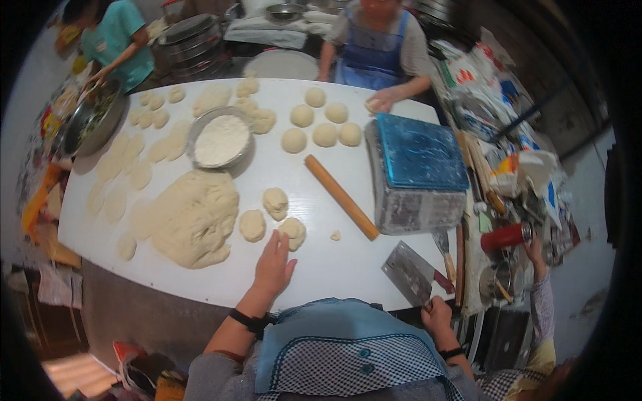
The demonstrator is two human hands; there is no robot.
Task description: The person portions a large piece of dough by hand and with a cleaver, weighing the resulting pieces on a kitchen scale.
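Note:
With its fingertips, my left hand touches the near edge of a small lump of dough on the white table. Two similar pieces, a dough lump and another dough lump, lie just beyond. To their left spreads a large mass of dough. My right hand is closed at the near end of a metal cleaver, low over the table's near right edge. A dark red handle shows beside the blade; whether it belongs to this cleaver is unclear. A dough scrap lies between my hands.
A wooden rolling pin lies near a blue-topped scale. Beyond the dough stands a metal bowl of flour. Several dough balls sit before a co-worker. A scraper lies at right, near another person's hand with a red flask.

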